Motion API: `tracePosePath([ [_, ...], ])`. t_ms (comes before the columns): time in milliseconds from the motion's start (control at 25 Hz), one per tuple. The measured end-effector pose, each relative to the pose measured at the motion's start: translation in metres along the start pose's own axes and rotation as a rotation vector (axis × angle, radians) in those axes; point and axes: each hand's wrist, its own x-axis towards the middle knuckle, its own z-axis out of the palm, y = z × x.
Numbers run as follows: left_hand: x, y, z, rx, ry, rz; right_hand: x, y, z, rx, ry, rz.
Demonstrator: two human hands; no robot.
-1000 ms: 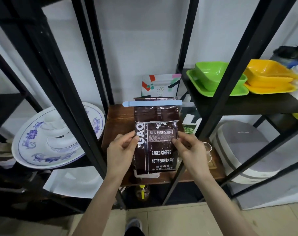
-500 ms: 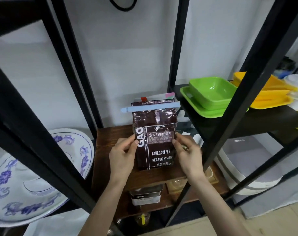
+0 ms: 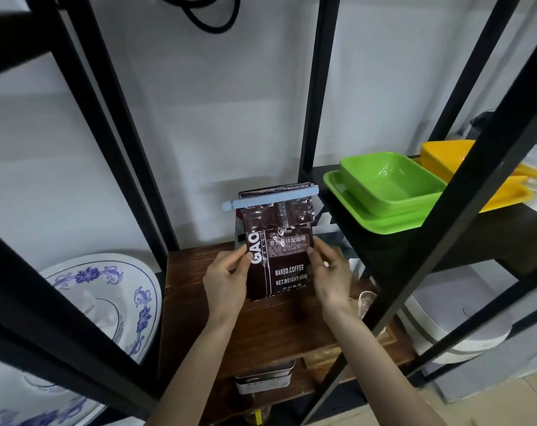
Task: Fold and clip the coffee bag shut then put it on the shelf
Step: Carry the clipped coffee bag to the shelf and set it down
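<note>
pinching coffee bag upright between left hand and right hand, base sitting on wooden shelf below grip; blue clip clamping folded top above grip.

1. Two bare arms come up from the bottom edge.
2. The left hand and the right hand wear no gloves.
3. No sleeves show on the arms.
4. The fingernails are short and plain.
</note>
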Motion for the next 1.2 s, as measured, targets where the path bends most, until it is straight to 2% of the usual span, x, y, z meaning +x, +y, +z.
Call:
tracePosePath([
  [520, 0.017, 0.000, 0.009, 0.081, -0.035, -0.024, 0.019, 0.008, 0.004, -0.062, -0.014, 0.008],
  [800, 0.017, -0.001, 0.008, 0.172, -0.064, 0.023, 0.023, 0.014, 0.006, -0.122, -0.010, -0.008],
  [1200, 0.011, 0.002, 0.009, 0.181, -0.072, 0.021, 0.020, 0.012, 0.001, -0.062, -0.040, -0.008],
])
